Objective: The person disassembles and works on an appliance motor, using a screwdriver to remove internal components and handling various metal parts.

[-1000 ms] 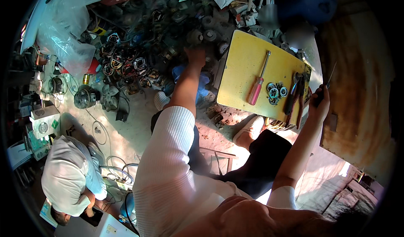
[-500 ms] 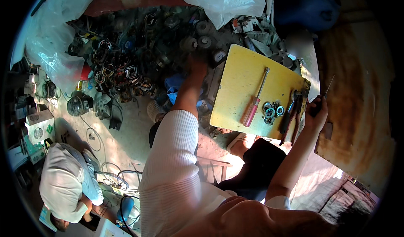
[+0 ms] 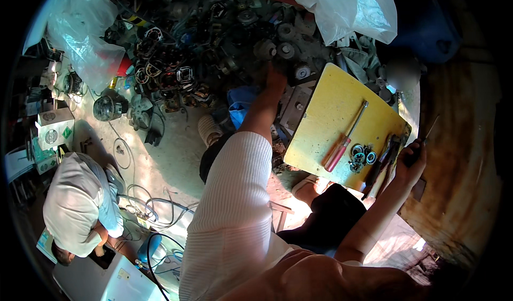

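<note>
Reaching forward into a dim pile of grimy parts, my left hand (image 3: 276, 75) is at a round metal part (image 3: 265, 50); its fingers are lost in shadow. A blue plastic item (image 3: 240, 104) lies beside that forearm. My right hand (image 3: 410, 163) is closed round the dark handle of a thin screwdriver (image 3: 432, 129), shaft pointing up, just right of a yellow board (image 3: 304, 146). On the board lie a red-handled nut driver (image 3: 339, 152), several small rings (image 3: 358, 158) and dark-handled tools (image 3: 384, 165).
A co-worker (image 3: 77, 205) bends over a white appliance (image 3: 125, 285) at lower left, among looping hoses. Plastic sheeting (image 3: 80, 44) hangs upper left, another (image 3: 347, 7) at top. A blue barrel (image 3: 433, 42) stands upper right, above a rusty panel (image 3: 449, 205). Motors (image 3: 107, 108) sit on the floor.
The view has shifted, so the board appears farther right and lower. My left arm stays stretched into the pile, and my right hand still holds the screwdriver.
</note>
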Demonstrator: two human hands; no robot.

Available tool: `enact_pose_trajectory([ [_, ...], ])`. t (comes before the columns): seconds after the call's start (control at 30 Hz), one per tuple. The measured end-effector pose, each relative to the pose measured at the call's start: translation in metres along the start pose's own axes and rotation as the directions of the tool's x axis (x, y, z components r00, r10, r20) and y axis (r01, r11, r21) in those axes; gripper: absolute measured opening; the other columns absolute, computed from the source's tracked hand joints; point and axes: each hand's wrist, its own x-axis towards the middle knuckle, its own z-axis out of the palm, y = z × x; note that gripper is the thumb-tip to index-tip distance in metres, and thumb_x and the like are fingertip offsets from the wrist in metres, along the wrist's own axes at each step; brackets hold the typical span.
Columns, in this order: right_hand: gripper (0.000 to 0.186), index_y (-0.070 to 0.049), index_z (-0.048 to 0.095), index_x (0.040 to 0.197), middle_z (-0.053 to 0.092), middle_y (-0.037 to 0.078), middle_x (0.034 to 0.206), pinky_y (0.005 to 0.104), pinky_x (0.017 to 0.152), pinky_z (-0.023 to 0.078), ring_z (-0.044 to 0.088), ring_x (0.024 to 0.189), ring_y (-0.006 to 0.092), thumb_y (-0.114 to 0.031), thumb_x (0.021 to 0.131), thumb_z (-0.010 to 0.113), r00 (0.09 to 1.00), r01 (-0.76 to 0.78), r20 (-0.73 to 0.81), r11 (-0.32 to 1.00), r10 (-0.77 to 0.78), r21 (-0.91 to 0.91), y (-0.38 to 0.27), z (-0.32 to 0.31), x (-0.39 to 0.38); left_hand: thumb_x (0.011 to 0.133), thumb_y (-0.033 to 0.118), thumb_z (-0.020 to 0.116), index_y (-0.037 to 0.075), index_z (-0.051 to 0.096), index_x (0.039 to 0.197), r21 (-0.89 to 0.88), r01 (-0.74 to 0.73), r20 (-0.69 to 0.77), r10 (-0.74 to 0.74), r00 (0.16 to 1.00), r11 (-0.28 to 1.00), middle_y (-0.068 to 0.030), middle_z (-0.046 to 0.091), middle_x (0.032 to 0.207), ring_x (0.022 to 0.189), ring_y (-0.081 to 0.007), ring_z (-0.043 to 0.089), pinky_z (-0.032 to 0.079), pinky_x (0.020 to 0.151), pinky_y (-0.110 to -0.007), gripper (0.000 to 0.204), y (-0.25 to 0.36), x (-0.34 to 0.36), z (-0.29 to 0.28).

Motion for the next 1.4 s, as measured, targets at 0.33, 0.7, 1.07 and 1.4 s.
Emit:
enact_pose_trajectory([
  [0.33, 0.014, -0.003, 0.061, 0.109, 0.068, 0.004, 0.096, 0.0219, 0.056, 0.05, 0.064, 0.077, 0.009, -0.01, 0.097, 0.058, 0.999, 0.034, -0.039, 0.999, -0.033, 0.01, -0.005, -0.012, -0.007, 0.067, 0.043, 0.078, 0.01, 0.055, 0.131, 0.045, -0.158, 0.556, 0.107, 0.824, 0.986, -0.0101, 0.059, 0.13, 0.128, -0.0333, 0.049, 0.014, 0.116, -0.063, 0.076, 0.002, 0.021, -0.083],
  [0.7, 0.009, -0.006, 0.062, 0.104, 0.068, 0.001, 0.091, 0.0223, 0.054, 0.047, 0.064, 0.076, 0.0084, -0.01, 0.097, 0.059, 0.991, 0.133, -0.044, 0.988, -0.13, 0.076, -0.002, -0.008, -0.02, 0.07, 0.049, 0.073, 0.016, 0.071, 0.109, -0.083, -0.175, 0.343, 0.193, 0.919, 0.981, -0.0103, 0.068, 0.115, 0.123, -0.0312, 0.052, 0.011, 0.115, -0.067, 0.051, -0.047, 0.036, -0.185],
  [1.07, 0.011, -0.008, 0.057, 0.098, 0.063, 0.001, 0.082, 0.0223, 0.053, 0.045, 0.059, 0.07, 0.009, -0.018, 0.097, 0.059, 0.856, 0.432, -0.255, 0.893, -0.449, -0.123, 0.008, 0.026, -0.081, 0.065, 0.044, 0.074, 0.011, 0.068, 0.104, -0.037, -0.083, 0.503, 0.09, 0.86, 0.996, -0.0094, 0.071, 0.103, 0.117, -0.0303, 0.054, 0.013, 0.119, -0.057, 0.052, -0.091, 0.005, -0.408],
  [1.4, 0.023, -0.013, 0.055, 0.082, 0.052, -0.004, 0.066, 0.0213, 0.047, 0.033, 0.044, 0.051, 0.0052, -0.028, 0.096, 0.065, 0.956, 0.272, 0.222, 0.869, -0.194, -0.413, 0.049, 0.067, -0.146, 0.063, 0.04, 0.07, 0.009, 0.067, 0.093, -0.251, -0.044, 0.35, 0.134, 0.927, 0.967, -0.0112, 0.07, 0.089, 0.104, -0.0319, 0.06, 0.027, 0.111, -0.048, 0.043, -0.053, -0.036, -0.527],
])
